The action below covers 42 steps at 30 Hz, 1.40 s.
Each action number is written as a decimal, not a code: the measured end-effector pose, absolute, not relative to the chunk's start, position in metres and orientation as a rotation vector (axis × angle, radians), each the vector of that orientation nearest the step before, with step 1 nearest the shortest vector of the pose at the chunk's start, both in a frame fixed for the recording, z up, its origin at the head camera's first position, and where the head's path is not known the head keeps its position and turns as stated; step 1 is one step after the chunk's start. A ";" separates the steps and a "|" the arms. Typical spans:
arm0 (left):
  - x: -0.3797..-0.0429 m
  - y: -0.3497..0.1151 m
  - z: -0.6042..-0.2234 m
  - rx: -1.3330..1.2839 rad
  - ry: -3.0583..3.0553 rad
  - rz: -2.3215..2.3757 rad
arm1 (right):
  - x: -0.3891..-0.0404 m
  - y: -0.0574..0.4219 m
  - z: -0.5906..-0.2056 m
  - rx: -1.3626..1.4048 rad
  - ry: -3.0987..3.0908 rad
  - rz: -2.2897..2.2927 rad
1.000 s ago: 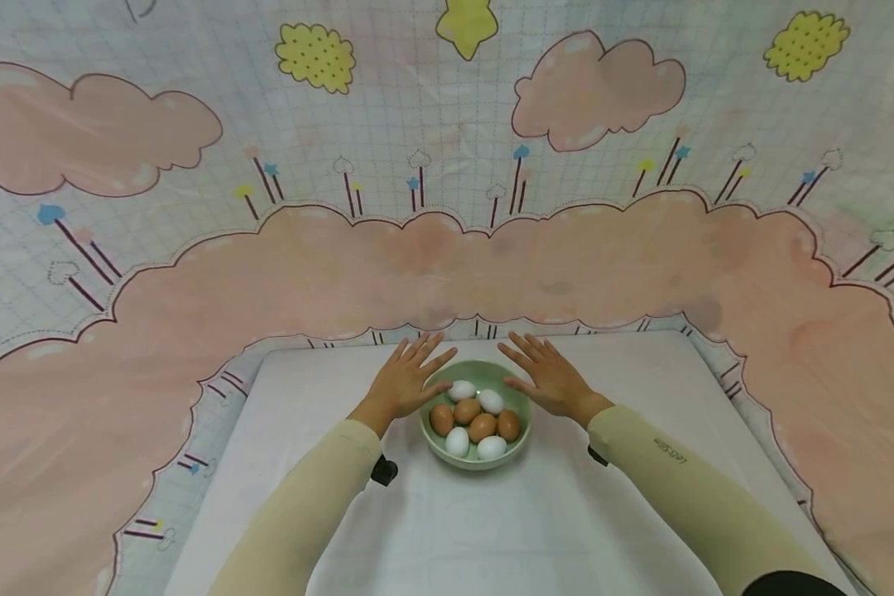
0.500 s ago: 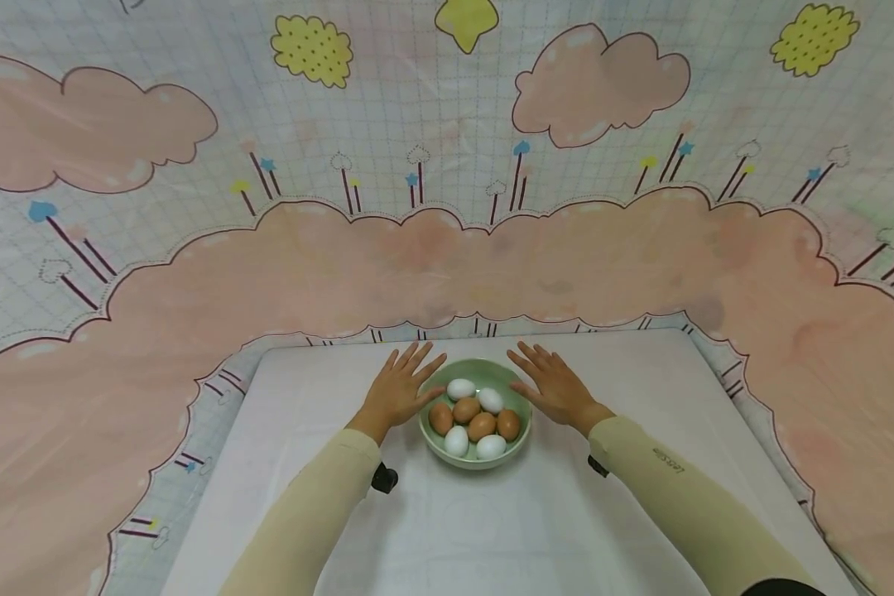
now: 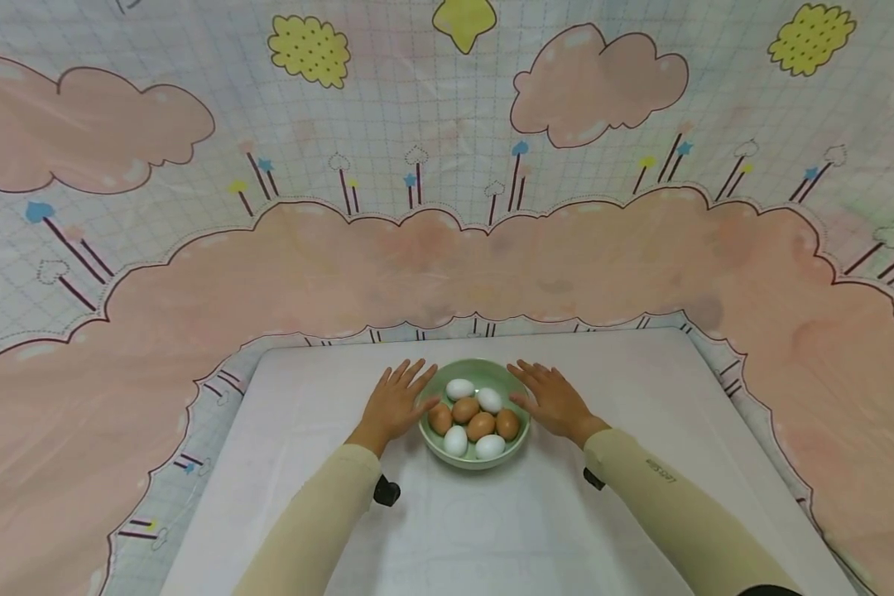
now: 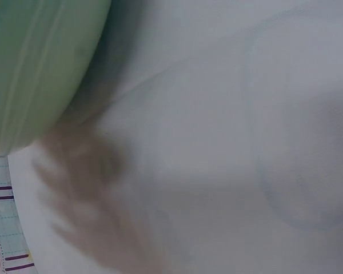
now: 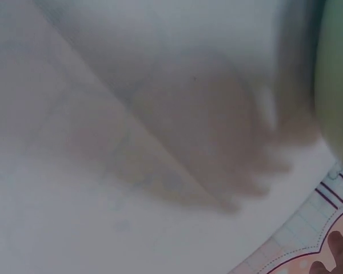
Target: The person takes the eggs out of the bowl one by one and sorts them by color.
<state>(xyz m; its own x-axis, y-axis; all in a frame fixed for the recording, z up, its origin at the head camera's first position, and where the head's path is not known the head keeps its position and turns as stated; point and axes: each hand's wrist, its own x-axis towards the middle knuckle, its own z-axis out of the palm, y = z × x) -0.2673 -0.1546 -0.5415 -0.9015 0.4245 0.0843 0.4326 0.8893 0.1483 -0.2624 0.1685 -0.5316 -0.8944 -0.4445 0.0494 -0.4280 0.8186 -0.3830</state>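
A light green bowl (image 3: pixel 468 463) holds several eggs, some white and some brown. One white egg (image 3: pixel 455 441) lies near its front, and a brown egg (image 3: pixel 507 425) is by its right wall. My left hand (image 3: pixel 393 407) is at the bowl's left side, fingers spread and thumb overlapping the rim. On the opposite side, my right hand (image 3: pixel 555 402) spreads likewise, its thumb over the right rim. Only the outer bowl wall (image 4: pixel 40 74) shows in the left wrist view. Fingertips of the right hand (image 5: pixel 336 254) appear at the right wrist view's lower corner.
The bowl stands on a white-covered table (image 3: pixel 477 538), toward its far edge. Behind it hangs a cloth (image 3: pixel 447 265) printed with clouds and stars. A hand's shadow (image 4: pixel 86 182) falls on the white cover beside the bowl.
Both hands have come down and slightly back toward the body, along the bowl's two sides. The bowl and eggs keep their place.
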 end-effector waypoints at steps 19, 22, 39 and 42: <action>-0.258 -0.152 -0.553 -0.480 -3.106 -0.739 | -0.251 0.164 -0.549 -0.516 2.812 -0.884; -0.256 -0.150 -0.551 -0.440 -3.089 -0.863 | -0.251 0.162 -0.550 -0.468 2.788 -0.941; -0.248 -0.151 -0.562 -0.017 -2.747 -2.008 | -0.253 0.154 -0.542 -0.256 2.609 -1.216; -0.246 -0.153 -0.559 0.024 -2.671 -2.195 | -0.252 0.155 -0.540 -0.233 2.549 -1.281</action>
